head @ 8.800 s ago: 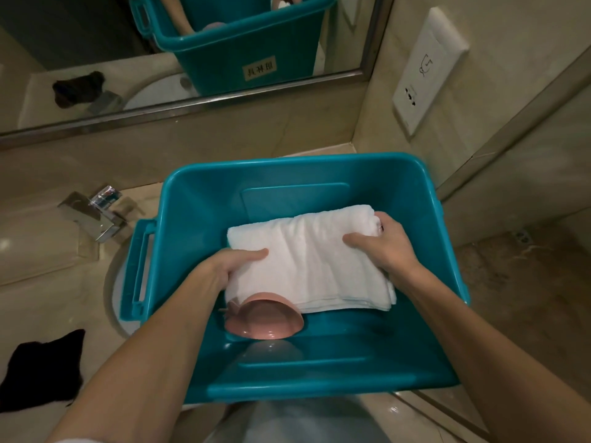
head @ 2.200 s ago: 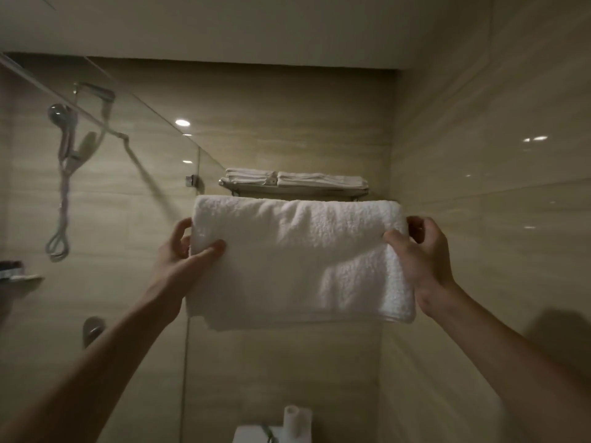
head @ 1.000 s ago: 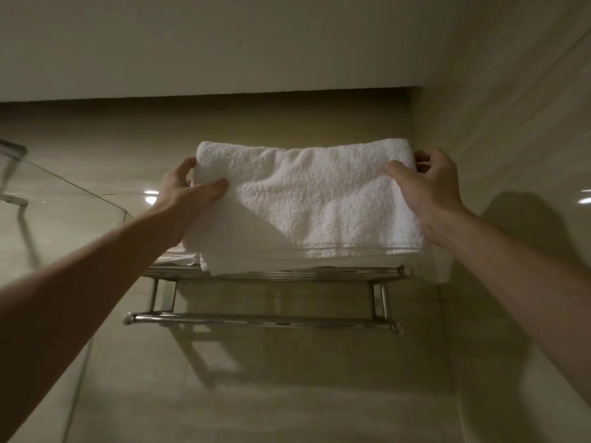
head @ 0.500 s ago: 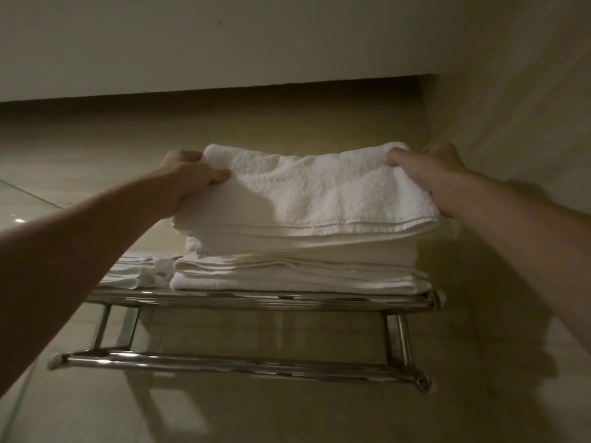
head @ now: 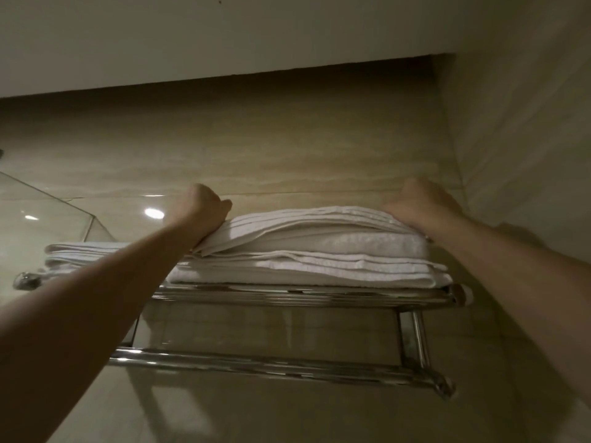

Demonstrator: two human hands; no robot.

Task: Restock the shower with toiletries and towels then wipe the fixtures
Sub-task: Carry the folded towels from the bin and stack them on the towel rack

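Head view: half a second ago the folded white towel (head: 307, 223) was held in the air above the shelf. It now lies flat on the towel stack (head: 307, 266), which sits on the right part of the chrome towel rack (head: 303, 297). Both hands have come down with it, and the camera now looks up at the rack from closer underneath.

The left hand (head: 199, 206) sits at the towel's left end with its fingers curled tight and knuckles up, gripping that end; the edge there is lifted slightly off the layer below. The right hand (head: 419, 203) lies over the right end. Its fingers reach behind the towel out of sight, so whether it clasps the cloth or only rests on it cannot be told.

The rack's upper shelf carries two piles. One is the towel stack with the new towel on top. The other is a lower second pile (head: 80, 253) of folded white linen just beside it on the left, partly hidden by the left forearm. The lower rail (head: 262, 366) beneath the shelf is bare.

The towel's long axis runs left to right, parallel to the tiled wall (head: 256, 148) and along the shelf, with its layered edges facing the camera. A glass shower panel (head: 41, 212) stands at the far left.
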